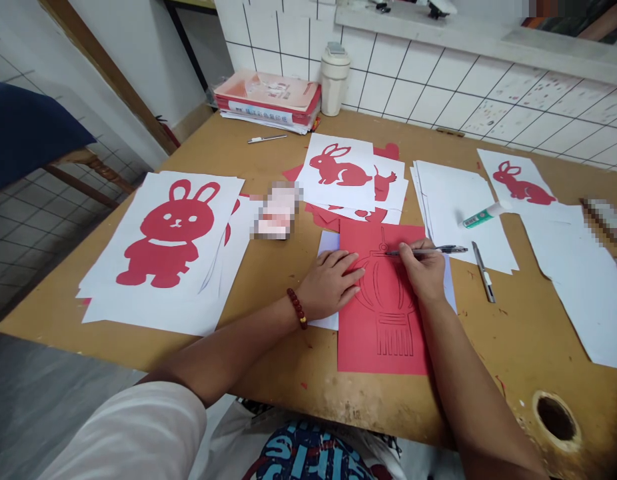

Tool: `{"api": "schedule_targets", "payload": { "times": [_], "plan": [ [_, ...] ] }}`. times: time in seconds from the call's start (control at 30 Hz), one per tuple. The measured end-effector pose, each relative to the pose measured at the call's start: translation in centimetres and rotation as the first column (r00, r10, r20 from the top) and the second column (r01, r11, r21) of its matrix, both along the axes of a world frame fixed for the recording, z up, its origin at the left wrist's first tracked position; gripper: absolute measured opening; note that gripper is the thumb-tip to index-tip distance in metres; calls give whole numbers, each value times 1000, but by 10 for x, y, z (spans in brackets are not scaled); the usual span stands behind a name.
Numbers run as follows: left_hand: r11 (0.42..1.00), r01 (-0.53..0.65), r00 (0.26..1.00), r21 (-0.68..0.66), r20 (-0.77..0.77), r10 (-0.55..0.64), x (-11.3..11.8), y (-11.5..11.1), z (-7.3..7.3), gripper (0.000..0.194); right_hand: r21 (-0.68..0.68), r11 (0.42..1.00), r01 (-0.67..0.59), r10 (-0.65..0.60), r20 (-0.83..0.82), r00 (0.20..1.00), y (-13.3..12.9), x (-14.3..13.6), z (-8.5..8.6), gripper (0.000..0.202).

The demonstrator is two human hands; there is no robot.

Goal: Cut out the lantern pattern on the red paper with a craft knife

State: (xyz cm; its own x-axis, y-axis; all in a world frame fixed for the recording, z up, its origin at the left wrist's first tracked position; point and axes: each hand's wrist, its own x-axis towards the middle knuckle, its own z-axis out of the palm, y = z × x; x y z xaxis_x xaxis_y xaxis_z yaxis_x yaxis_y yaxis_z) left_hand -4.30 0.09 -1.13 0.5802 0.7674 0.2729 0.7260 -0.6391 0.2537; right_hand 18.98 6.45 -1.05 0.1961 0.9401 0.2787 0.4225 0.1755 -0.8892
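A sheet of red paper (358,347) lies on the table in front of me, over a pale lilac sheet (330,241). Drawn on the red paper is a lantern outline with a fringed tassel below. My left hand (329,285) rests flat on its left side, fingers spread. In my right hand (422,270) is a pen (441,250), held in a pinch, its tip at the top of the lantern drawing. Right of that hand lies a utility knife (483,272), and beyond it a glue stick (484,215) on white sheets (453,193).
A red rabbit cutout (164,233) on white paper lies left. More rabbit sheets (341,167) lie behind the red paper and at far right. A paper stack (268,100) and a cup (334,80) stand by the tiled wall. A round hole (556,419) opens in the table, front right.
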Motion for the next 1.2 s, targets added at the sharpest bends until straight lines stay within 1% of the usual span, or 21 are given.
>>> {"api": "schedule_targets", "payload": {
  "times": [0.17,0.3,0.43,0.57,1.03,1.2],
  "plan": [
    [1000,-1,1000,0,-3,1,0,0,-1,37,12,1000,1,0,-46,999,0,-2,0,24],
    [1000,4,1000,8,9,-4,0,0,-2,37,15,1000,-10,10,-8,1000,0,-1,-1,23],
    [1000,0,1000,-13,18,0,0,0,-1,36,15,1000,-24,25,-24,999,0,0,-2,24],
    [1000,-4,1000,-26,16,4,0,0,0,36,13,998,-59,59,5,998,-2,0,-2,24],
    [1000,-2,1000,-11,5,2,0,0,0,37,1,996,-86,86,9,996,-1,0,-2,31],
    [1000,0,1000,0,-2,0,0,0,-1,37,4,994,-107,107,22,994,-1,0,-2,29]
  ]
}}
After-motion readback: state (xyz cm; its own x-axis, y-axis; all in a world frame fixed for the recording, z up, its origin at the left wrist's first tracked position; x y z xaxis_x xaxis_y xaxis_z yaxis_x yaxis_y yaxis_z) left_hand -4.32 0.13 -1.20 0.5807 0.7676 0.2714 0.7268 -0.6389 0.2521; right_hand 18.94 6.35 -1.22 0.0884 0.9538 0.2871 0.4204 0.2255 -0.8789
